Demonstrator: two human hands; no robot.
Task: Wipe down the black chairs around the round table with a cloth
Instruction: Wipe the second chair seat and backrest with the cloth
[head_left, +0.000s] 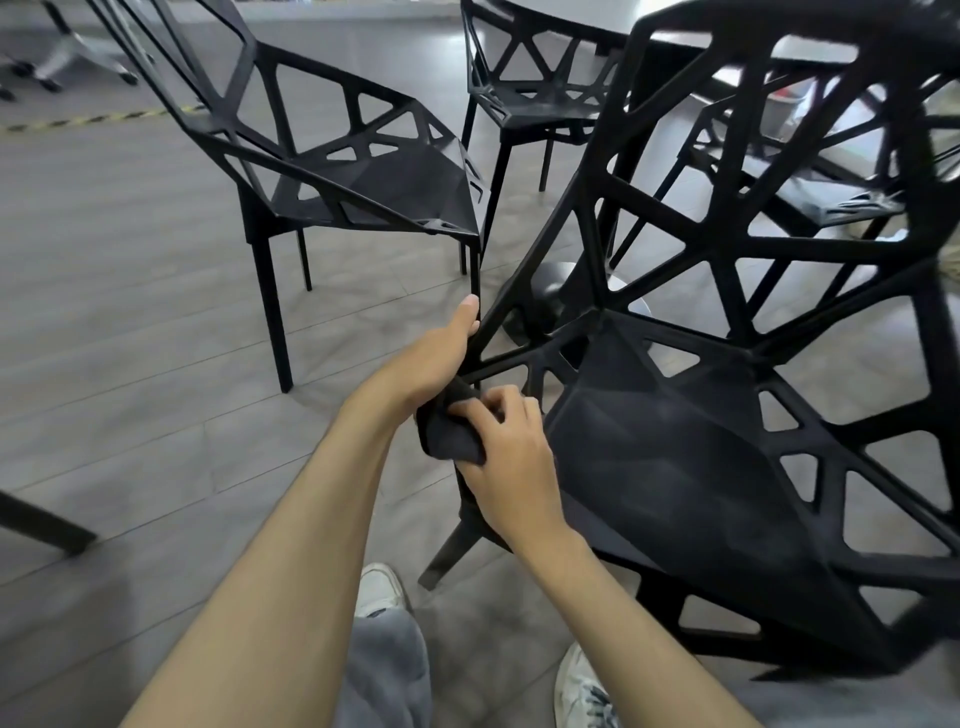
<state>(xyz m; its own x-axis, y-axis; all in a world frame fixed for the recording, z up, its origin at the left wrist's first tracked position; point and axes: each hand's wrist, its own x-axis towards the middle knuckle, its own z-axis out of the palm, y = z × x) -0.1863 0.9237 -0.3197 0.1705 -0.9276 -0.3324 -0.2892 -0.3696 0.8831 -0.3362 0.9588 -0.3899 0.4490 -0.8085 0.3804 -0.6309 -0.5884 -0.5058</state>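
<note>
A black lattice chair (701, 457) fills the right half of the head view, tilted toward me, seat facing up-left. My left hand (441, 353) grips the front corner of its frame where the struts meet. My right hand (506, 452) holds a dark cloth (449, 436) bunched against that same corner, just below my left hand. A second black chair (363, 176) stands upright to the upper left. A third chair (535, 98) sits behind it at the round table (582, 15).
The table's dark pedestal base (550, 296) shows through the near chair's struts. A fourth chair (831, 202) is partly hidden at the right. A black leg (47, 525) juts in at left. Office chair wheels (67, 62) stand far left. My shoes (379, 592) are below.
</note>
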